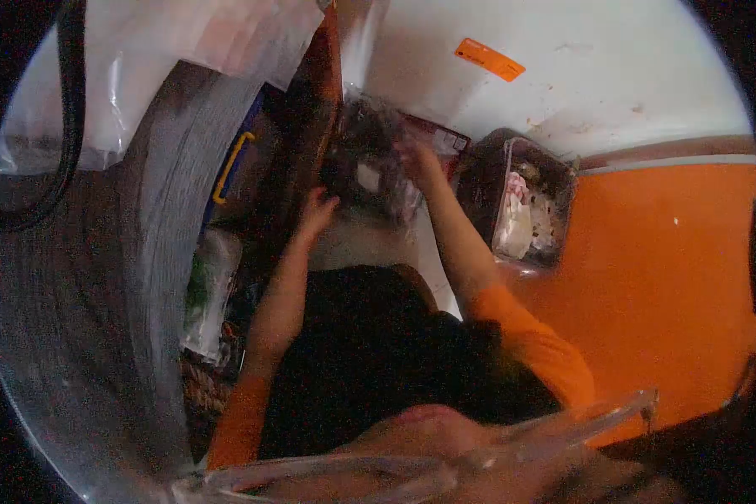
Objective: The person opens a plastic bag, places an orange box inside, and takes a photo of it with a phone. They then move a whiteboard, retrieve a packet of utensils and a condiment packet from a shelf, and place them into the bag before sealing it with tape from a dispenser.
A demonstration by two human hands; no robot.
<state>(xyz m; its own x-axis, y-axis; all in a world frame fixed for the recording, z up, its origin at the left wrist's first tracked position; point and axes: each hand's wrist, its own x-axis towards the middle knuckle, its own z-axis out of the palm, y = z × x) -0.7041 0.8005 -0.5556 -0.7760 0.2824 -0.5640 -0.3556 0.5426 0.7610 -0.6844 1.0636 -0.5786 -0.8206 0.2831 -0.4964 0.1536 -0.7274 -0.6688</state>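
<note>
The right hand (418, 164) was at the near side of a clear plastic bag (382, 126), but blur hid its fingertips; whether it had closed on the film could not be told. The left hand (317, 212) was loosely spread, its fingers apart, with no object seen in its grasp. It lay just beside the bag, and contact could not be confirmed.

The bag was ahead of the person, between the hands and slightly beyond them. Its contents looked dark, with one pale patch (368, 175) showing; their nature could not be established.

As to progress, handling was judged to be under way rather than finished: both arms were extended and the bag had not been left alone. No completed result was visible, and what remained could not be determined.

To the right stood a dark bin (484, 181) containing pink and white matter (517, 214). To the left were a yellow handle (231, 168) and a clear package (216, 286) with something green inside. An orange label (490, 59) was fixed to the white surface (613, 76).
</note>
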